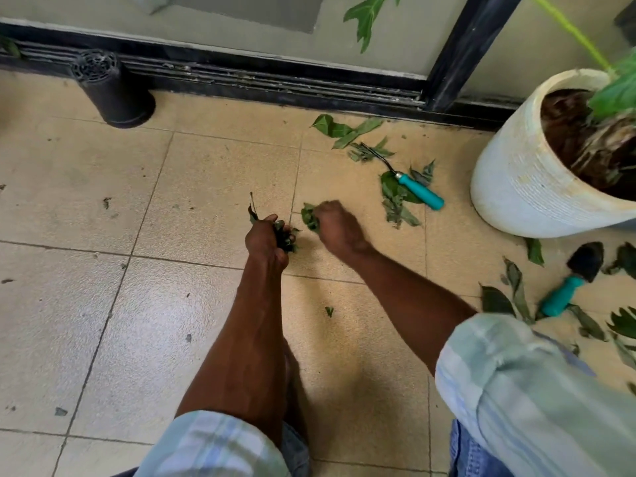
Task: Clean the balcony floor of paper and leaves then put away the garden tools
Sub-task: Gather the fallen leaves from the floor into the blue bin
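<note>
My left hand (266, 241) grips a bunch of dark green leaves (285, 237) just above the tiled floor. Close to its right, my right hand (339, 228) holds a crumpled green leaf (309, 216). More leaves (347, 129) lie scattered near the door track. A hand rake with a teal handle (420, 191) lies on leaves right of my hands. A small black trowel with a teal handle (571, 280) lies among leaves at the far right.
A large white planter (516, 177) with soil and a plant stands at the right. A black pot (110, 91) lies on its side by the sliding door track (275, 84). Small leaf scraps (329, 310) dot the beige tiles.
</note>
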`<move>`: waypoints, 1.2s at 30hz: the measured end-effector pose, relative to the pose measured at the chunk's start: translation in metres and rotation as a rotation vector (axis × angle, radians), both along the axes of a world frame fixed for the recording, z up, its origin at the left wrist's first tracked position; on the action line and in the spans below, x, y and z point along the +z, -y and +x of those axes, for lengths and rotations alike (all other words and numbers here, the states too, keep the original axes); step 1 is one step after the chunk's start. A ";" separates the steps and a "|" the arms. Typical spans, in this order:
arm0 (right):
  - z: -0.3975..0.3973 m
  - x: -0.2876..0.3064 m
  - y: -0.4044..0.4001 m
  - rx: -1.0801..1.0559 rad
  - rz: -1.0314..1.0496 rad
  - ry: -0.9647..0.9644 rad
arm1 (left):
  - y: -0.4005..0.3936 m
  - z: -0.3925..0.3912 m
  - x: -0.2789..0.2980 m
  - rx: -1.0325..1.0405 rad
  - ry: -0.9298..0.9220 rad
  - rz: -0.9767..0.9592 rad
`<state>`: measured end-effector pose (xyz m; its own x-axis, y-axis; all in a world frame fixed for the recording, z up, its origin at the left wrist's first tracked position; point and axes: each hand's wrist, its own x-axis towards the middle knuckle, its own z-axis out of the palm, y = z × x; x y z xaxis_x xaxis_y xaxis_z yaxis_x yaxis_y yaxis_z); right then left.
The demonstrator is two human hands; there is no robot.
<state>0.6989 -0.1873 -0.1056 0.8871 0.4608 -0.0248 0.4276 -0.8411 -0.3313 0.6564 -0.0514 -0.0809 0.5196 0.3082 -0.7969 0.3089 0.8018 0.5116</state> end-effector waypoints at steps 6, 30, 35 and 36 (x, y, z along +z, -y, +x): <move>0.007 0.014 0.039 -0.719 0.271 -0.171 | 0.031 0.014 -0.004 -0.115 0.001 -0.036; 0.077 0.017 0.074 -0.826 0.182 -0.254 | 0.052 0.003 0.003 -0.192 -0.047 0.067; 0.089 0.003 0.092 -0.776 0.154 -0.434 | 0.048 -0.001 0.001 -0.221 -0.058 0.090; 0.090 0.000 0.095 -0.783 0.145 -0.423 | 0.047 -0.001 0.000 -0.220 -0.059 0.097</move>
<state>0.7885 -0.2819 -0.1054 0.8784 -0.2475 -0.4088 -0.4317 -0.7779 -0.4567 0.6556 -0.0986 -0.0805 0.5363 0.2699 -0.7997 0.5019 0.6598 0.5593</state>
